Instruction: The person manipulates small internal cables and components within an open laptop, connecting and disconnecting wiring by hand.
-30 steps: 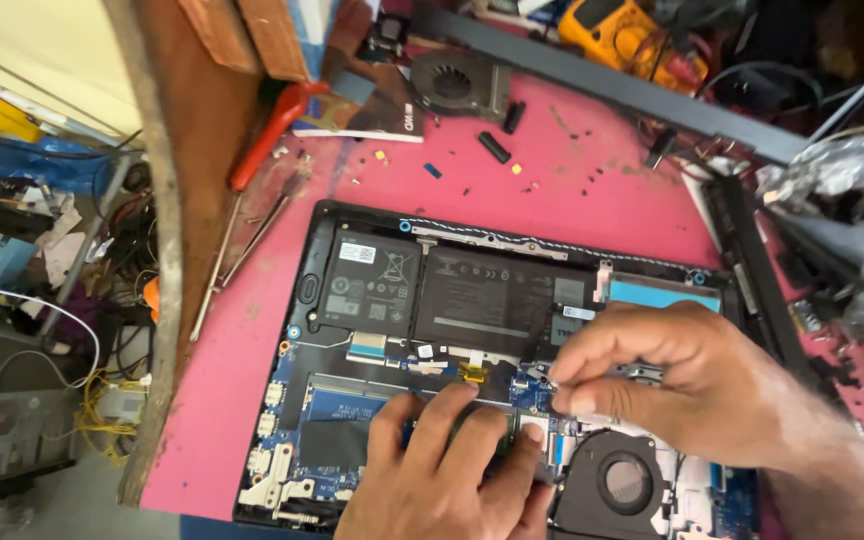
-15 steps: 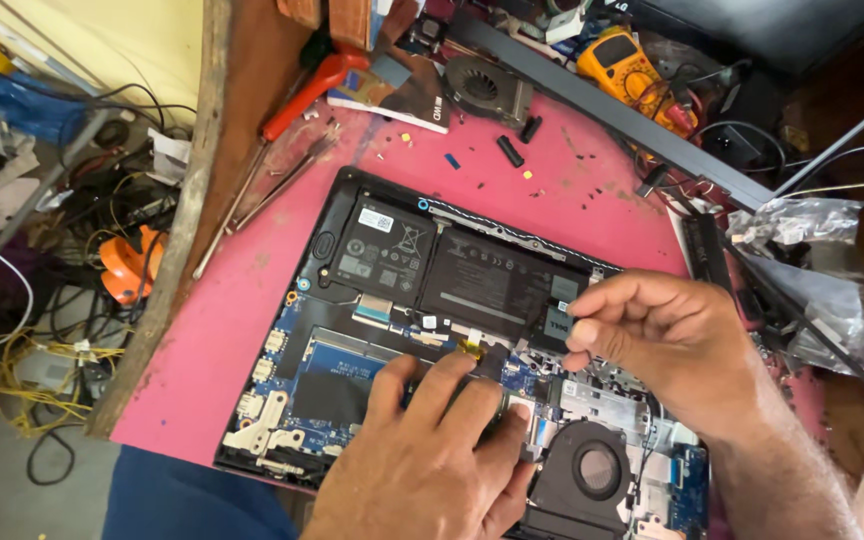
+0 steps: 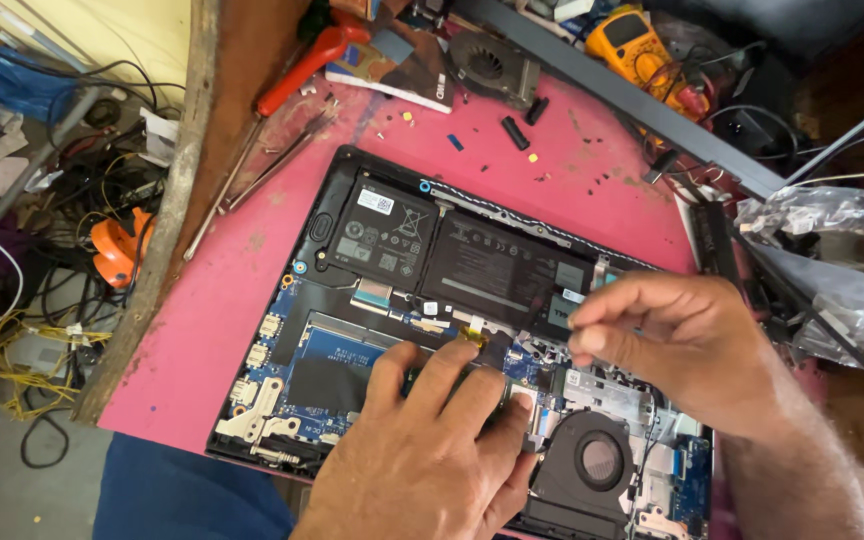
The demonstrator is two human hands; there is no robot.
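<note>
An opened laptop (image 3: 472, 330) is lying on the pink worktop (image 3: 232, 300) with its black battery (image 3: 452, 250) and blue circuit board (image 3: 342, 350) showing. The left hand (image 3: 422, 460) is pressing flat on the board near the middle, fingers spread and closed on nothing. The right hand (image 3: 672, 340) is hovering just beside it, above the round fan (image 3: 597, 460) — its thumb and fingertips are pinching together, though whether they are holding anything I cannot tell.
</note>
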